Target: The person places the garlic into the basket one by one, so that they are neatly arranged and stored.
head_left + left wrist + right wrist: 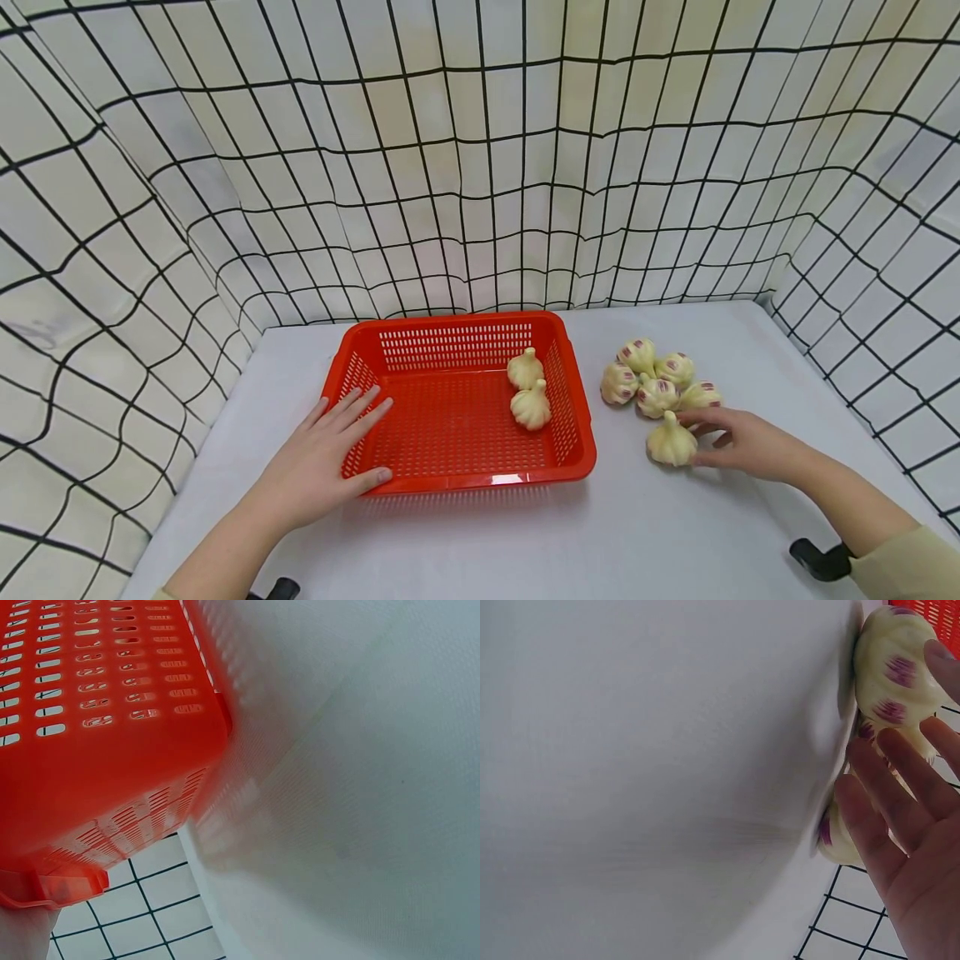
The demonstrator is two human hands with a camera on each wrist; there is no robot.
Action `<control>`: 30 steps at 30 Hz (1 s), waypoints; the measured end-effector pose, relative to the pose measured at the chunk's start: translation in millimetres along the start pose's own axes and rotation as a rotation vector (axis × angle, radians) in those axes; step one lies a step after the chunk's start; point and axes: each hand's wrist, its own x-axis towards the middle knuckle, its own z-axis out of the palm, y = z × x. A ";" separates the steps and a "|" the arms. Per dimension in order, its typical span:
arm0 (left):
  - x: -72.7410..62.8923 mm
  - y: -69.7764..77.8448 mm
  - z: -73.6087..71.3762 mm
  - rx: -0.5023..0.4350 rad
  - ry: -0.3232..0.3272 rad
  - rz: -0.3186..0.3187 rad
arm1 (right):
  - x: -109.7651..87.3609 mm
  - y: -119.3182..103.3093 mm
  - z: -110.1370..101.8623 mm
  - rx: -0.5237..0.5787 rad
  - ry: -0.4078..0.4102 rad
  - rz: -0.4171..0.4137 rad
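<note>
A person's two bare hands are working at a white-covered counter [465,554], with black grid netting [524,92] standing behind it. The step in hand is seemingly the taking of one garlic bulb [671,443], which is sitting on the counter to the right of a red plastic basket [438,442], stem pointing up. The right hand [738,446] is lying just beside this bulb, its thumb and fingers standing apart at the bulb's right side rather than curling round it; how firmly they are touching, one cannot tell. The next move is probably calling for a pinch between thumb and fingers, then a lift straight up that is leaving the neighbours undisturbed. Those neighbours, five purple-streaked garlic bulbs [657,397], are clustering just beyond, close against one another. The left hand [318,467] is resting on the basket's near left corner, fingers straight and spreading over the left rim, thumb lying at the front rim, seemingly steadying it. Inside the slotted basket, two pale garlic bulbs [530,407] are sitting near the right wall, one behind the other, while the rest of the basket floor is showing bare.
</note>
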 end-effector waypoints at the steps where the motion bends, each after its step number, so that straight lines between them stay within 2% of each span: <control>1: -0.1 0.0 0.0 0.000 0.000 0.000 | 0.1 -0.9 -0.8 -0.005 0.003 -0.010; 3: -0.2 0.2 0.0 0.002 -0.001 -0.001 | 0.7 -2.9 -2.7 -0.017 0.009 -0.024; 6: -0.3 0.4 -0.2 0.003 -0.001 -0.003 | 2.0 -7.4 -5.0 -0.032 0.035 0.001; 16: -0.4 -0.3 0.4 -0.002 -0.005 -0.006 | 9.2 -24.5 -7.7 -0.203 0.143 0.059; 30: -0.4 -1.1 0.1 -0.003 -0.007 -0.007 | 19.2 -37.5 -4.6 -0.274 0.164 0.115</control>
